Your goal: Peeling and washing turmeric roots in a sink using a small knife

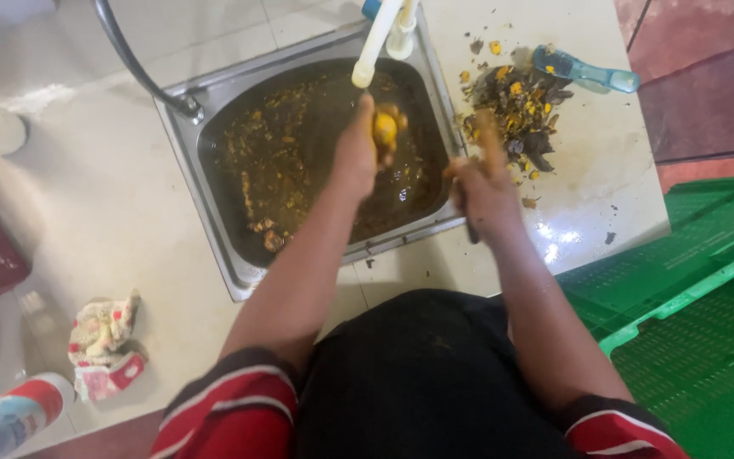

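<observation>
My left hand holds a small yellow-orange fruit over the steel sink, just under the white tap spout. The sink is full of murky brown water with floating yellow bits. My right hand is closed around a dark knife handle at the sink's right rim; a dark tip pokes out below the fist. Beside it on the white counter lies a heap of dark and yellow peelings.
A blue-handled tool lies past the peelings. A crumpled patterned cloth and a spray can sit at the left. Green plastic crates stand to the right. A dark hose curves to the sink's corner.
</observation>
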